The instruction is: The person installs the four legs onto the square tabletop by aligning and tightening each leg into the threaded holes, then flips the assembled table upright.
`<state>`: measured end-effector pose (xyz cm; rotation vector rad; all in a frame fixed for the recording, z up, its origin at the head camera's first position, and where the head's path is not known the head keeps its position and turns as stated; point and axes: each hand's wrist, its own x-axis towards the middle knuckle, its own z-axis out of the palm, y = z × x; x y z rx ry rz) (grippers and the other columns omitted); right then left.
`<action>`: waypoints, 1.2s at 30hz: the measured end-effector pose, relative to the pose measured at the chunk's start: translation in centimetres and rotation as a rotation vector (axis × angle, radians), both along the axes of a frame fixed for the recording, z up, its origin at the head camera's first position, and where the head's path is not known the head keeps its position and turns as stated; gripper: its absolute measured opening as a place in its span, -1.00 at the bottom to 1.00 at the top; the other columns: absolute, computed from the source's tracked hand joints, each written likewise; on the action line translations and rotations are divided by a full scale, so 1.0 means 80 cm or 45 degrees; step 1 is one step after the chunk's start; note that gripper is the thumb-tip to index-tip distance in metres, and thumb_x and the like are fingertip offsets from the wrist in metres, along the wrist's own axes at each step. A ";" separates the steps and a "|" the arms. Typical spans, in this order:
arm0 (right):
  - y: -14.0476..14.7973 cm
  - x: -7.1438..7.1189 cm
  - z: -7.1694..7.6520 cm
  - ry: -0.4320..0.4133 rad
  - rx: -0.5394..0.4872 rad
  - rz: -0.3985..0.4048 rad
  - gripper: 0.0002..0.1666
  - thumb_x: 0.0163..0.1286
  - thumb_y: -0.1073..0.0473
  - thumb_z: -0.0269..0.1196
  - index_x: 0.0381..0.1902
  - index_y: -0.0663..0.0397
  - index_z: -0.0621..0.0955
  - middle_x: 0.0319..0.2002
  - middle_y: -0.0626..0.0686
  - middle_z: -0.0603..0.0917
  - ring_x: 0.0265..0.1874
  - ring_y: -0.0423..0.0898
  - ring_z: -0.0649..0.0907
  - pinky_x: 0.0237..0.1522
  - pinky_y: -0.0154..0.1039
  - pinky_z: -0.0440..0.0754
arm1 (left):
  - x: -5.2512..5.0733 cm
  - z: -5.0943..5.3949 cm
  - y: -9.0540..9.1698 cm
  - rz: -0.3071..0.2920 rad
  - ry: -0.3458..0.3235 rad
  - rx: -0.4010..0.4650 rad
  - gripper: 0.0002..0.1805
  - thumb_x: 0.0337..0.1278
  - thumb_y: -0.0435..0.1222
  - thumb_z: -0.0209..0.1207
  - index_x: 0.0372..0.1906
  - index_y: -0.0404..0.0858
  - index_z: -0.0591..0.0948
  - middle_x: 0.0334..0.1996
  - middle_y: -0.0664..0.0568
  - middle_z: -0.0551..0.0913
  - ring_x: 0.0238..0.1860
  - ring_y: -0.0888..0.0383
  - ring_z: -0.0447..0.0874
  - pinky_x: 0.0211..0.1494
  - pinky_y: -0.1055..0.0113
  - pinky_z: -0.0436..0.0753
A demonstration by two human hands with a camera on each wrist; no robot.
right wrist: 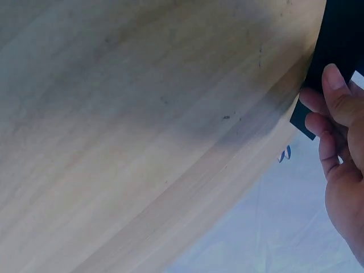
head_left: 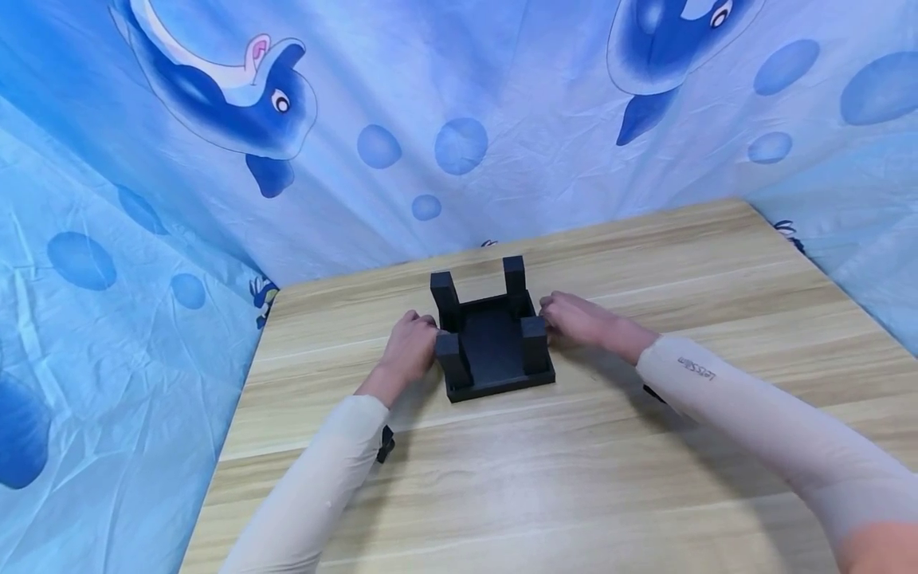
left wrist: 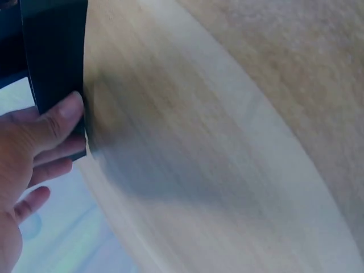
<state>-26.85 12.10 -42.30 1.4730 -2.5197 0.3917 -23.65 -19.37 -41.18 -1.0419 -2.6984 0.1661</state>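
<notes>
A small black table (head_left: 491,351) lies upside down, its shallow rimmed underside facing up and several square legs standing at the corners. On its left side, my left hand (head_left: 411,347) grips the edge. In the left wrist view, the thumb of the left hand (left wrist: 34,142) presses the black side panel (left wrist: 57,51) while the other fingers are partly behind it. My right hand (head_left: 577,319) holds the opposite side, near the far right leg. The right wrist view shows the right hand (right wrist: 347,125) pinching the black side panel (right wrist: 335,40) between thumb and curled fingers.
A light wood-grain tabletop (head_left: 502,494) carries the black piece. Blue curtains (head_left: 344,72) with dolphins and bubbles hang behind the far edge and at both sides. Dark wrist-worn parts (head_left: 386,444) show beside the sleeves.
</notes>
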 end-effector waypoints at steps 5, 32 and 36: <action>0.002 -0.003 0.005 0.048 0.023 0.071 -0.67 -0.11 0.57 0.29 -0.75 0.07 0.52 -0.62 -0.05 0.44 -0.58 -0.15 0.48 -0.49 -0.30 0.45 | 0.002 0.007 -0.004 -0.038 0.056 0.012 -0.71 -0.15 -0.54 0.13 -0.64 -0.07 0.63 -0.60 0.07 0.64 -0.43 0.08 0.56 -0.30 0.21 0.37; 0.025 0.022 0.069 0.136 -0.020 0.108 -0.61 -0.08 0.54 0.42 -0.76 0.01 0.54 -0.70 -0.12 0.42 -0.57 -0.16 0.38 -0.34 -0.17 0.43 | 0.013 0.062 0.000 -0.131 0.202 0.140 -0.64 -0.10 -0.57 0.17 -0.78 -0.12 0.51 -0.62 0.12 0.66 -0.44 0.15 0.61 -0.30 0.26 0.38; 0.031 0.024 0.074 0.131 -0.075 0.110 -0.59 -0.07 0.55 0.42 -0.77 -0.01 0.55 -0.71 -0.12 0.39 -0.58 -0.18 0.34 -0.36 -0.19 0.42 | 0.015 0.070 -0.001 -0.178 0.203 0.197 -0.63 -0.16 -0.50 0.31 -0.80 -0.12 0.45 -0.64 0.12 0.62 -0.43 0.14 0.61 -0.26 0.24 0.39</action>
